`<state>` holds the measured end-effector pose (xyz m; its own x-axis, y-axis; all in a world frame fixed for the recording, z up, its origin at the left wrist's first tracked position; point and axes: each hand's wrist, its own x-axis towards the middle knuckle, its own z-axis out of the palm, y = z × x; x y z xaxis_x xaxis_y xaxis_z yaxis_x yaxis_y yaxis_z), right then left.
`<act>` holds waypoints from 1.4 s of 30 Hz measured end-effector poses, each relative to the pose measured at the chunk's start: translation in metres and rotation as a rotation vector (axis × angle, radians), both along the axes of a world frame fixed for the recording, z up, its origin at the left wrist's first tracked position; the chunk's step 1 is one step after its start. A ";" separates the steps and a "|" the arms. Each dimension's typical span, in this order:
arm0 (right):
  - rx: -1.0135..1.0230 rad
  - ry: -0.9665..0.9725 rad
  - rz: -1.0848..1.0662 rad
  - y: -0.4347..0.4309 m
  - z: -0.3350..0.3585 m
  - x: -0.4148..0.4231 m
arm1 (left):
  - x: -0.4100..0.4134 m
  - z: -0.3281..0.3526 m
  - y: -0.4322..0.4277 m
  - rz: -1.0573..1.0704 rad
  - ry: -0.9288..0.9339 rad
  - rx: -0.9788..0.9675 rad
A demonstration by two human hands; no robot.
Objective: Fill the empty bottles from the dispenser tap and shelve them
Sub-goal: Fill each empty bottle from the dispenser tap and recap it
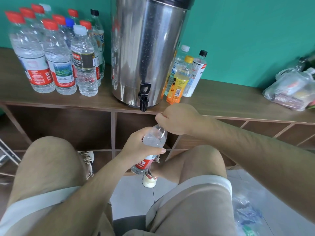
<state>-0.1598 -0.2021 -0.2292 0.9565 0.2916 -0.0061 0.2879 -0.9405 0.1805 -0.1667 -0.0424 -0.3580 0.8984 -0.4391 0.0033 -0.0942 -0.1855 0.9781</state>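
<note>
My left hand (142, 145) grips a clear plastic bottle (154, 138) with a red label around its upper body, tilted, between my knees. My right hand (177, 119) is curled over the bottle's neck, so the cap is hidden. Both sit just below and right of the black tap (144, 97) of a steel dispenser (146, 48) standing on the wooden shelf top (221, 101). Several capped water bottles (56, 53) stand to the left of the dispenser, and a few drink bottles (182, 75) stand to its right.
Open cubby compartments (68, 126) lie under the shelf top. A plastic bag of items (293, 89) sits at the far right. Another plastic bag (247, 213) lies on the tiled floor by my right leg. A metal frame (8, 154) shows at the left.
</note>
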 end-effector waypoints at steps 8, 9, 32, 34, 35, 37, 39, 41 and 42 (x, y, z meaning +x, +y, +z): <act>0.089 -0.157 0.222 -0.009 0.023 -0.005 | 0.000 0.024 0.002 -0.060 -0.015 -0.046; 0.091 -0.148 0.113 -0.007 0.026 -0.005 | -0.003 0.028 -0.002 -0.015 -0.052 -0.041; 1.085 -0.147 -0.266 -0.107 0.067 -0.017 | 0.030 0.139 -0.116 0.135 -0.258 0.010; 1.376 -0.037 -0.253 -0.122 0.032 -0.015 | 0.045 0.145 -0.129 0.148 -0.244 -0.018; 1.461 -0.004 -0.221 -0.129 0.015 -0.013 | 0.052 0.149 -0.135 0.156 -0.261 -0.010; 1.541 0.068 -0.143 -0.137 -0.011 -0.006 | 0.066 0.151 -0.147 0.170 -0.292 0.010; 1.503 0.106 -0.133 -0.137 -0.025 0.003 | 0.075 0.153 -0.157 0.157 -0.266 -0.022; 1.401 0.008 -0.205 -0.133 -0.035 0.016 | 0.081 0.152 -0.165 0.134 -0.239 -0.029; 1.342 -0.073 -0.250 -0.131 -0.039 0.023 | 0.084 0.149 -0.168 0.120 -0.242 -0.012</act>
